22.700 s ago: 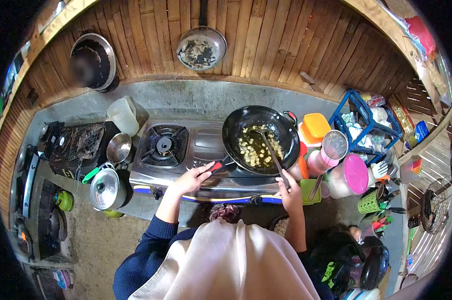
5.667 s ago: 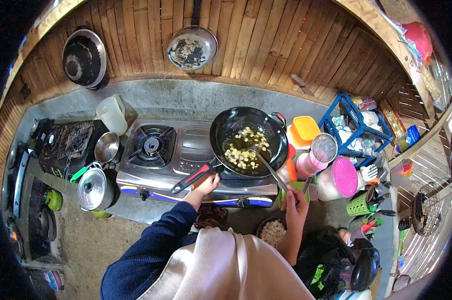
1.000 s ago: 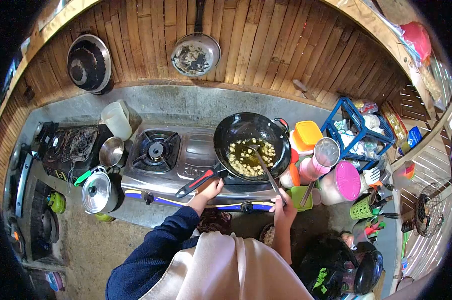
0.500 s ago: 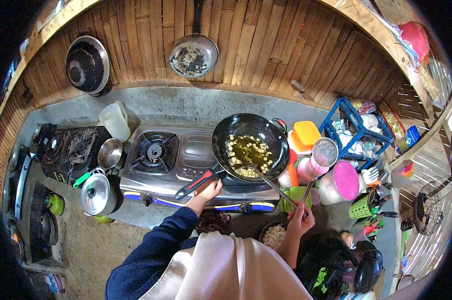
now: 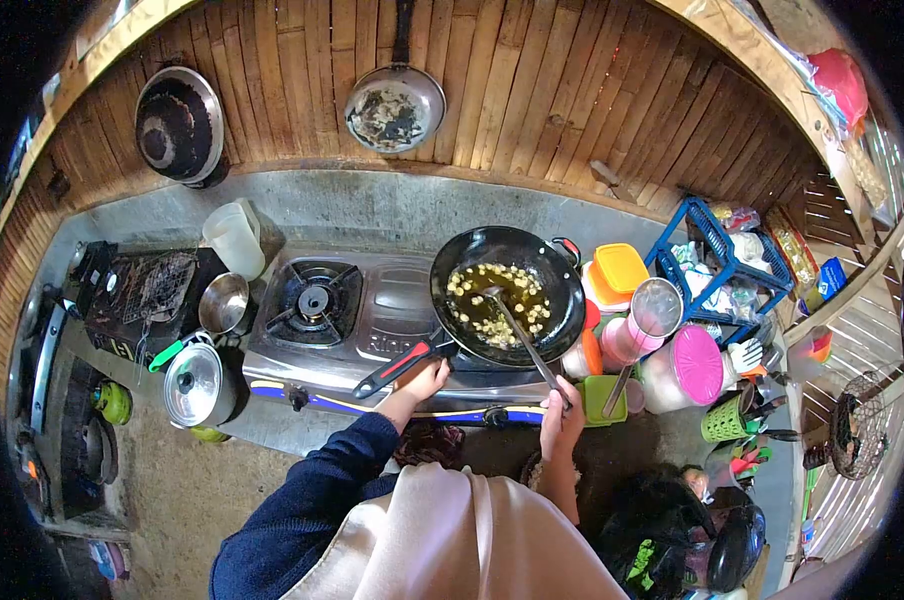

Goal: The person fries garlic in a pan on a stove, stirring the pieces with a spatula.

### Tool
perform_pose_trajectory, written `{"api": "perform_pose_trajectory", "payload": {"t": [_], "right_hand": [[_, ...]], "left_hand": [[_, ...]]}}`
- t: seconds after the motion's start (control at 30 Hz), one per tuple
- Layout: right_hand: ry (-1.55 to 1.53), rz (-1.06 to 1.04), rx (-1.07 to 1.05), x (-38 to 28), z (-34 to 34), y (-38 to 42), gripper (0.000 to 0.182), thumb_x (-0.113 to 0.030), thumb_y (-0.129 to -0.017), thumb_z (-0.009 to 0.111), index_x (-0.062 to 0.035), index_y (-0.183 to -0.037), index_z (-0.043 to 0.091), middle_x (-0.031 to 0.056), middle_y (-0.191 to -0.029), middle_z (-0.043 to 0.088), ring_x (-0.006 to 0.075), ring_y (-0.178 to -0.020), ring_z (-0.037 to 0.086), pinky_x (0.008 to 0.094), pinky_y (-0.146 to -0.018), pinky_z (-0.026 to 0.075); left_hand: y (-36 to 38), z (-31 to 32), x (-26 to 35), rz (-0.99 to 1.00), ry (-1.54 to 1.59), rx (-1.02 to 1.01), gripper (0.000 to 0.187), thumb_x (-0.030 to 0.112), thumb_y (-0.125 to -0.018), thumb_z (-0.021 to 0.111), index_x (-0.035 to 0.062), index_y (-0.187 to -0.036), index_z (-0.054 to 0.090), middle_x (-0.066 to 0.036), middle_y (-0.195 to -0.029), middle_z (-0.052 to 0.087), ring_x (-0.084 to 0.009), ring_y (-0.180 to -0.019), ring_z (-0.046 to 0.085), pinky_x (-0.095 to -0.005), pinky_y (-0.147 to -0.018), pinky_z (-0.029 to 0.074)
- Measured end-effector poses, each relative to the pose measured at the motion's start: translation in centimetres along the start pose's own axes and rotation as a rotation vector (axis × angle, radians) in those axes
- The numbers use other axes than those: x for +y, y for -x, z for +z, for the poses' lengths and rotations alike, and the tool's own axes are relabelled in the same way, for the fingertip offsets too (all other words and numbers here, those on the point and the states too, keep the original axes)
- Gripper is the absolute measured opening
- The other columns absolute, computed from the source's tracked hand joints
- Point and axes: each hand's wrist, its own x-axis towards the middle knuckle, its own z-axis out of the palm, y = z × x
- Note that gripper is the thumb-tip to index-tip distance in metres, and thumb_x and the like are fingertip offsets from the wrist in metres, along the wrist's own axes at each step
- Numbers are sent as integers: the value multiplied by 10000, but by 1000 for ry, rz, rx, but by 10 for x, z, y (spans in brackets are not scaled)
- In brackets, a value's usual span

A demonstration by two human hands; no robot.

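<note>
A black wok (image 5: 562, 270) sits on the right side of the stove, with pale chopped pieces (image 5: 497, 330) in yellowish oil. My left hand (image 5: 425, 381) is closed at the wok's black-and-red handle (image 5: 394, 368); the fingers' underside is hidden. My right hand (image 5: 562, 415) grips the end of a long metal spatula (image 5: 524, 338). The spatula's head dips into the oil near the wok's middle, so its exact shape is partly hidden. Below my right hand, a bowl is mostly covered by my forearm.
The gas stove (image 5: 372, 300) has a bare left burner (image 5: 313, 301). Lidded pot (image 5: 197, 385) and small saucepan (image 5: 224, 303) stand left. On the right are a sieve (image 5: 657, 307), orange-lidded container (image 5: 620, 268), pink-lidded jar (image 5: 696, 362), green container (image 5: 600, 400) and blue rack (image 5: 717, 265).
My right hand has moved left, and the spatula's head has gone from the wok's near side up to its middle. The pieces in the oil have shifted. My left hand stays at the handle.
</note>
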Motion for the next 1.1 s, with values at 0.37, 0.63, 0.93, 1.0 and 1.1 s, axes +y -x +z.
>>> {"api": "perform_pose_trajectory", "payload": {"t": [0.37,0.63,0.93,1.0,1.1], "right_hand": [[-75,334,-63,-12,3,-2,254,-115,-899,459,-8,-1123,509,-2,-615,501,26,-430,358,175,-384,289],[-189,165,77,-20,-31,-4,177,-82,-870,516,7,-1014,569,-5,-620,490,54,-502,424,184,-465,359],[-68,127,152,-59,-58,-3,141,-104,-860,548,19,-903,603,8,-599,525,47,-473,450,190,-431,361],[-61,117,141,-66,-61,-2,142,-105,-859,550,20,-895,605,6,-574,518,47,-460,444,191,-426,363],[-16,85,138,-70,-62,-2,136,-101,-857,554,19,-886,608,1,-530,498,46,-444,435,192,-424,365]], "left_hand": [[-1,5,-3,54,17,86,370,308,-847,433,18,-695,605,-176,-697,601,-337,-634,577,-426,-607,445],[-3,10,-10,89,23,101,365,319,-849,422,36,-720,613,-165,-698,605,-335,-631,579,-425,-611,449],[0,1,-1,73,-3,83,365,332,-847,423,46,-730,616,-160,-698,606,-331,-632,581,-425,-608,450],[0,-1,1,69,-12,84,360,332,-846,427,48,-732,616,-159,-701,606,-330,-634,582,-424,-606,450],[-2,-2,0,35,-29,24,375,348,-852,410,45,-778,619,-174,-749,614,-350,-684,590,-430,-625,456]]}}
